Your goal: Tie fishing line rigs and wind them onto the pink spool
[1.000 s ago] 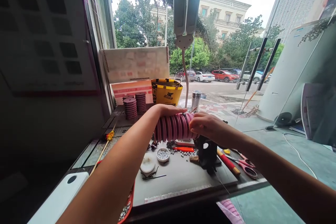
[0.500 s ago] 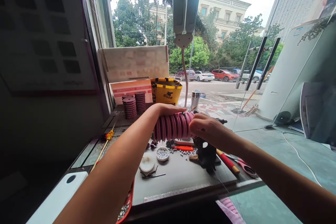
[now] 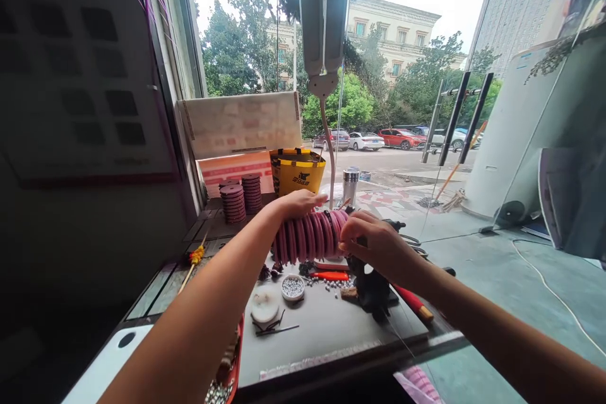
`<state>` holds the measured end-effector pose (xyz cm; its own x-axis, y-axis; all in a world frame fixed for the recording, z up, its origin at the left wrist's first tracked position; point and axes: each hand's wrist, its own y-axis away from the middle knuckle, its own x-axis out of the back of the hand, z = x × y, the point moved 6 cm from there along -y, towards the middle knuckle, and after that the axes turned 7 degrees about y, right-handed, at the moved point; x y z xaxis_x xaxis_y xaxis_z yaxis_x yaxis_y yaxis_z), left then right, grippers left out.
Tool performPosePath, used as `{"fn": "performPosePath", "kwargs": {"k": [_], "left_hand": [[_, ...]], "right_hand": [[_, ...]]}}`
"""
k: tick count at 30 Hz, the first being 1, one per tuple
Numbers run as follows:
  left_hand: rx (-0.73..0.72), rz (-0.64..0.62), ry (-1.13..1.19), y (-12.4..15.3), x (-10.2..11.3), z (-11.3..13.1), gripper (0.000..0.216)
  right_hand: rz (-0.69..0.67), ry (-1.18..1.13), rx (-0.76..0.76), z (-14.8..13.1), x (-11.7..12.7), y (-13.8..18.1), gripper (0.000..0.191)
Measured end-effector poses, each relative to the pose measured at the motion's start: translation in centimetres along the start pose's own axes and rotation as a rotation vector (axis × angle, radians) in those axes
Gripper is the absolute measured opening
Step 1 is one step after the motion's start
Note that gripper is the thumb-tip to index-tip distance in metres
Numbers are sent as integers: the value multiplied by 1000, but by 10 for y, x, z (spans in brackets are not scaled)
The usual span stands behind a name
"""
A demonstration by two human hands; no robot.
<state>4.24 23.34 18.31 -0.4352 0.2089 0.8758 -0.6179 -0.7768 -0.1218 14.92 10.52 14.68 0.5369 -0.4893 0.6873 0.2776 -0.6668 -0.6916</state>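
Note:
A row of pink ridged discs (image 3: 305, 238), packed side by side like a roll, sits level above the table against a black clamp-like device (image 3: 372, 287). My left hand (image 3: 300, 202) rests over the top of the discs, palm down with fingers stretched out; whether it presses on them I cannot tell. At the right end of the row, my right hand (image 3: 367, 233) has its fingers pinched together close to the last disc. Anything between those fingertips is too small to make out. A thin line runs down from the device.
On the board lie a small white cup of silvery beads (image 3: 293, 288), a white round lid (image 3: 265, 306), an orange-red tool (image 3: 330, 276) and loose beads. Behind stand stacks of dark pink discs (image 3: 233, 205), a yellow bag (image 3: 298, 175) and a metal flask (image 3: 350, 186). A red tray (image 3: 235, 372) is near my left forearm.
My left hand has drawn back slightly leftward along the discs, its fingers a little more raised. My right hand stays pinched at the right end. The whole view has shifted slightly.

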Motion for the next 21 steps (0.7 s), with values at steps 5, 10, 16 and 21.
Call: {"fn": "performPosePath", "kwargs": {"k": [5, 10, 16, 21], "left_hand": [[41, 445, 3, 68, 33, -34, 43], [28, 316, 240, 104, -11, -72, 47], [-86, 475, 478, 107, -27, -79, 53], [-91, 570, 438, 113, -27, -76, 51]], "right_hand": [[344, 76, -421, 91, 48, 49, 20], [-78, 129, -648, 173, 7, 77, 32], [-485, -22, -729, 191, -37, 92, 41], [-573, -124, -796, 194, -40, 122, 37]]}}
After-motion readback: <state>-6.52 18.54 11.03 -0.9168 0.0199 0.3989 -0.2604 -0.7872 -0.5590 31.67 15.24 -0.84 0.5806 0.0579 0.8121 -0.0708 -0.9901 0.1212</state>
